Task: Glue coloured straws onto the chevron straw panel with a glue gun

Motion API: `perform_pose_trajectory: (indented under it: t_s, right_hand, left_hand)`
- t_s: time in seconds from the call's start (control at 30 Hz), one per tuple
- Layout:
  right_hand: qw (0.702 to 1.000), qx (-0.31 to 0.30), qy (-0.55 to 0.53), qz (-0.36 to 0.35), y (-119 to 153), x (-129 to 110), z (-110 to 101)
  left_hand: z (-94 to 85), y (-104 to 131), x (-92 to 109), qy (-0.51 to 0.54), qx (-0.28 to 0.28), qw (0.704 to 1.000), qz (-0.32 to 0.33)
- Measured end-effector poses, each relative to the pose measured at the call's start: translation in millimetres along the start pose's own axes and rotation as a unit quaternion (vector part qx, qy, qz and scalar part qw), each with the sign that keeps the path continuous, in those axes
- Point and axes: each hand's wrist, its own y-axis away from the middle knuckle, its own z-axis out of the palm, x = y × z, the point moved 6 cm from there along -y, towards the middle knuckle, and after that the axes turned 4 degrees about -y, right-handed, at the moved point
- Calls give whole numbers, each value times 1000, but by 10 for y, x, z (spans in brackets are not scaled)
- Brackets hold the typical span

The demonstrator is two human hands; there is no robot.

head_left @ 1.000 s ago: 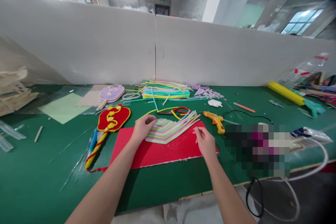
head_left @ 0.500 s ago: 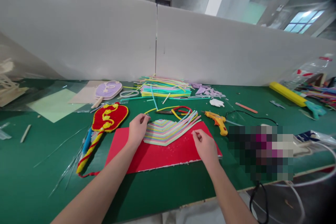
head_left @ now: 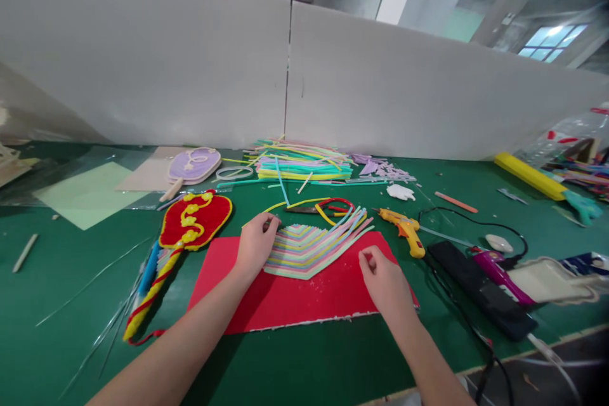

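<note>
A red board [head_left: 328, 301] lies on the green table, with a fan of pastel strips [head_left: 304, 254] bent into nested V shapes on it. My left hand [head_left: 259, 238] is closed at the left edge of the strips; whatever its fingertips hold is too small to make out. Over the right part of the board, beyond the strips' loose ends, my right hand [head_left: 383, 269] has its fingers curled together, and anything between them is hidden. Red-handled scissors [head_left: 333, 206] rest just behind the strips.
A yellow glue gun [head_left: 404, 231] lies right of the board, near a black power strip [head_left: 480, 288] with cables. A red and yellow fan [head_left: 195, 222] is at the left. Bundled strips [head_left: 302, 162] lie before the white partition [head_left: 190, 57].
The whole view has shifted slightly, so the table items appear a little lower. Both hands keep nearly the same places beside the strips, still with closed fingers.
</note>
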Motion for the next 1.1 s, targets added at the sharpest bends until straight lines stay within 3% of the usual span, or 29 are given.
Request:
perform_pose_trajectory:
  t_s: [0.37,0.5,0.67,0.87,1.1]
  right_hand:
    - [998,12,-48,-35,-43,-6,-23]
    - [987,7,-85,-137,102,-281,-26]
    - [966,-20,-61,-249,280,-616,51]
    - [968,-57,-40,-242,276,-646,152]
    - [971,-75,-70,-215,255,-590,112]
  left_hand:
    - [-81,-9,-117,131,39,990,-44]
    - [-89,-7,-118,186,51,979,-63]
    - [-65,-6,-124,182,47,980,-66]
    - [-59,0,-123,173,41,982,-64]
    - [-63,3,-110,172,43,981,-76]
